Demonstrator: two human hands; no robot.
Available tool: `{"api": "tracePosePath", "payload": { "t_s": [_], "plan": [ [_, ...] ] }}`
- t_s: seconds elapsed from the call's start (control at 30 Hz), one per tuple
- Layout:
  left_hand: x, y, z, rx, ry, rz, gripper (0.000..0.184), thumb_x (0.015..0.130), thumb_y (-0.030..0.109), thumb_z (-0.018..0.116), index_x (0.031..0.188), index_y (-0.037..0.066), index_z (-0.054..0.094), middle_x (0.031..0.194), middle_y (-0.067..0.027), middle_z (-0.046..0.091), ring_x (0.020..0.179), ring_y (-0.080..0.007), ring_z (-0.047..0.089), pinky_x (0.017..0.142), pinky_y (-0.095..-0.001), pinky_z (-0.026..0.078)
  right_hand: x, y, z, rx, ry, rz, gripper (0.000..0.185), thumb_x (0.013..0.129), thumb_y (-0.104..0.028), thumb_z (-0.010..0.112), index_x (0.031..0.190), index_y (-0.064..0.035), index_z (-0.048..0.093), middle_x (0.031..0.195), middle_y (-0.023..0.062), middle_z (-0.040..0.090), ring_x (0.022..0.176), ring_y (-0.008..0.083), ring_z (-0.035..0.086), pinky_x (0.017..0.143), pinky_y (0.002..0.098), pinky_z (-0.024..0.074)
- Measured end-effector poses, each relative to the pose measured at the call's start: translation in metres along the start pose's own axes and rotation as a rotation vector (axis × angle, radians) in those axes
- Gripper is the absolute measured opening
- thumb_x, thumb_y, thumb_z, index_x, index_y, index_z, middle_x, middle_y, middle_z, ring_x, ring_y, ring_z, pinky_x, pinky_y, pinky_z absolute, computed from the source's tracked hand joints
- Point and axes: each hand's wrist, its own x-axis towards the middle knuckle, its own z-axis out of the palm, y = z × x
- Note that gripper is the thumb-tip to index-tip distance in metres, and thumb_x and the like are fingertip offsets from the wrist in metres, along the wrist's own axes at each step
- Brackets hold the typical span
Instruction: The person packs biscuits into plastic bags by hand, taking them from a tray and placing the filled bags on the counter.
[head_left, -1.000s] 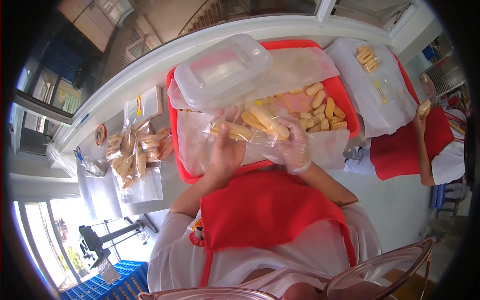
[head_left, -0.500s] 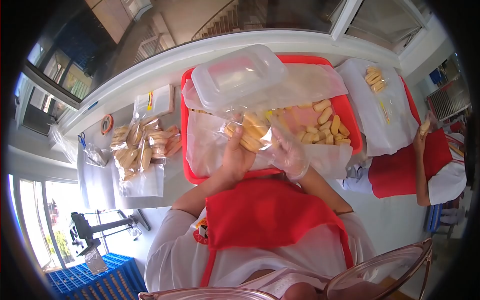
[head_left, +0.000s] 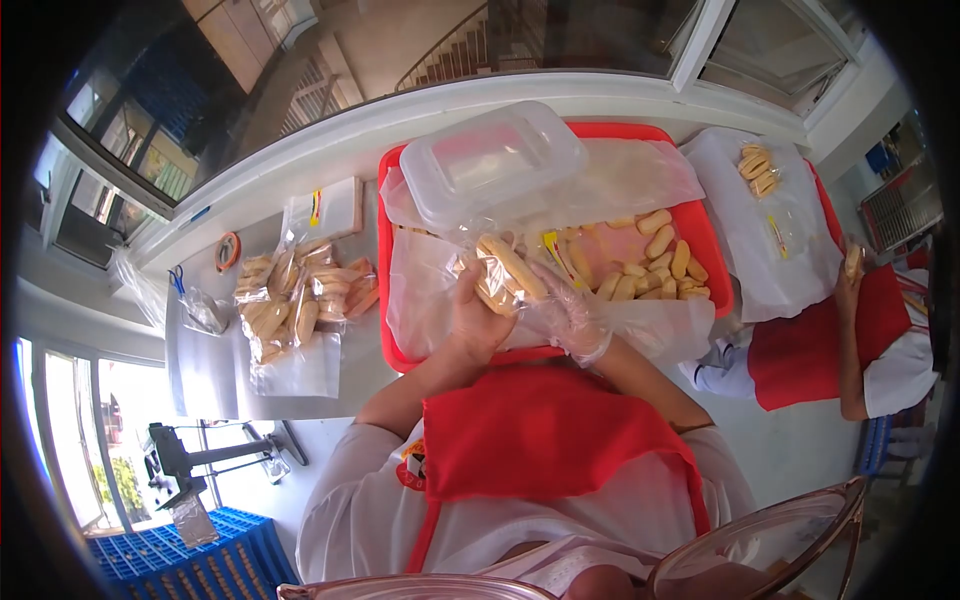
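A clear plastic bag of ladyfinger biscuits is held up over the red tray. My left hand, bare, grips the bag from its left side with the thumb in front. On the right side, my right hand, in a clear glove, closes on the bag's edge; some of its fingers are hidden behind the plastic. Loose ladyfingers lie in the right part of the tray, on paper. A yellow label shows just right of the bag. A translucent plastic container rests across the tray's far side.
Filled biscuit bags lie piled left of the tray, near flat empty bags, a tape roll and scissors. Rightward, a paper-covered tray carries more biscuits. A co-worker in a red apron stands there.
The bag has turned in my hands, its biscuits now slanting down to the right. My right hand has shifted inward along the bag. The whole view has moved slightly.
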Motion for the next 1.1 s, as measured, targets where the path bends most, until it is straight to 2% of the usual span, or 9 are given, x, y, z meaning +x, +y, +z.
{"api": "tracePosePath", "payload": {
  "t_s": [0.07, 0.27, 0.47, 0.63, 0.7, 0.77, 0.87, 0.93, 1.1],
  "plan": [
    [-0.002, 0.000, 0.001, 0.026, -0.022, -0.013, 0.045, 0.082, 0.035, 0.049, 0.116, 0.006, 0.043, 0.108, -0.0082, 0.051, 0.101, -0.0217, 0.049, 0.089, -0.0367, 0.039, 0.010, 0.020, 0.012, -0.086, 0.208, -0.496, 0.047, 0.081, -0.005, 0.051, 0.125, -0.0052, 0.037, 0.111, 0.0117, 0.055, 0.099, 0.0211, 0.055, 0.083, 0.0300, 0.0427],
    [0.000, 0.004, -0.009, -0.026, 0.100, 0.020, 0.043, 0.083, 0.027, 0.050, 0.119, 0.005, 0.039, 0.114, -0.0083, 0.047, 0.108, -0.0222, 0.044, 0.094, -0.0373, 0.035, 0.010, 0.017, 0.007, -0.389, 0.179, -0.289, 0.037, 0.084, -0.012, 0.047, 0.120, -0.0048, 0.042, 0.107, 0.0160, 0.055, 0.092, 0.0304, 0.057, 0.079, 0.0350, 0.0446],
    [-0.004, -0.002, -0.002, 0.079, 0.141, 0.075, 0.043, 0.082, 0.025, 0.051, 0.118, 0.005, 0.039, 0.115, -0.0086, 0.047, 0.108, -0.0229, 0.045, 0.095, -0.0383, 0.034, 0.013, 0.010, 0.000, -0.560, 0.012, -0.103, 0.037, 0.077, -0.013, 0.056, 0.114, -0.0074, 0.050, 0.104, 0.0171, 0.055, 0.093, 0.0309, 0.055, 0.077, 0.0340, 0.0448],
    [-0.004, 0.002, -0.005, -0.088, 0.078, -0.007, 0.040, 0.082, 0.024, 0.051, 0.117, 0.009, 0.041, 0.115, -0.0063, 0.049, 0.109, -0.0226, 0.045, 0.095, -0.0389, 0.035, 0.019, -0.020, -0.011, -0.884, 0.420, -0.510, 0.041, 0.071, -0.016, 0.065, 0.110, -0.0102, 0.054, 0.101, 0.0136, 0.056, 0.090, 0.0279, 0.056, 0.073, 0.0330, 0.0451],
    [-0.004, 0.003, -0.008, -0.078, -0.017, -0.022, 0.045, 0.081, 0.028, 0.053, 0.119, 0.010, 0.040, 0.117, -0.0048, 0.047, 0.113, -0.0233, 0.042, 0.097, -0.0407, 0.032, 0.023, -0.021, -0.014, -0.705, 0.369, -0.582, 0.042, 0.069, -0.017, 0.067, 0.108, -0.0095, 0.055, 0.100, 0.0127, 0.057, 0.088, 0.0269, 0.056, 0.072, 0.0329, 0.0453],
    [-0.004, -0.001, -0.008, -0.094, -0.073, -0.017, 0.049, 0.080, 0.034, 0.054, 0.121, 0.010, 0.040, 0.118, -0.0068, 0.047, 0.111, -0.0233, 0.043, 0.094, -0.0411, 0.035, 0.025, -0.015, -0.015, -0.351, 0.066, -0.461, 0.042, 0.067, -0.017, 0.068, 0.106, -0.0082, 0.056, 0.098, 0.0120, 0.058, 0.086, 0.0262, 0.057, 0.072, 0.0328, 0.0456],
    [-0.006, 0.004, -0.003, -0.118, -0.220, -0.091, 0.056, 0.079, 0.042, 0.054, 0.122, 0.009, 0.039, 0.121, -0.0083, 0.045, 0.112, -0.0241, 0.042, 0.095, -0.0416, 0.034, 0.017, -0.039, -0.030, -0.427, -0.119, -0.320, 0.034, 0.074, -0.017, 0.061, 0.106, -0.0086, 0.056, 0.099, 0.0116, 0.055, 0.091, 0.0243, 0.053, 0.076, 0.0310, 0.0434],
    [-0.009, 0.017, -0.005, -0.112, -0.250, -0.179, 0.057, 0.081, 0.044, 0.051, 0.122, 0.007, 0.038, 0.122, -0.0094, 0.044, 0.113, -0.0248, 0.041, 0.095, -0.0415, 0.034, 0.009, -0.031, -0.042, -0.140, -0.118, -0.121, 0.036, 0.071, -0.015, 0.064, 0.105, -0.0078, 0.055, 0.097, 0.0097, 0.056, 0.090, 0.0245, 0.054, 0.075, 0.0304, 0.0445],
    [-0.008, 0.032, -0.037, 0.343, -0.015, -0.308, 0.050, 0.089, 0.041, 0.037, 0.119, 0.001, 0.038, 0.119, -0.0145, 0.044, 0.111, -0.0270, 0.043, 0.092, -0.0408, 0.038, 0.003, -0.040, -0.057, -0.580, -0.144, -0.665, 0.041, 0.063, -0.012, 0.069, 0.100, -0.0073, 0.054, 0.092, 0.0075, 0.057, 0.082, 0.0249, 0.056, 0.068, 0.0309, 0.0470]
  ]
}}
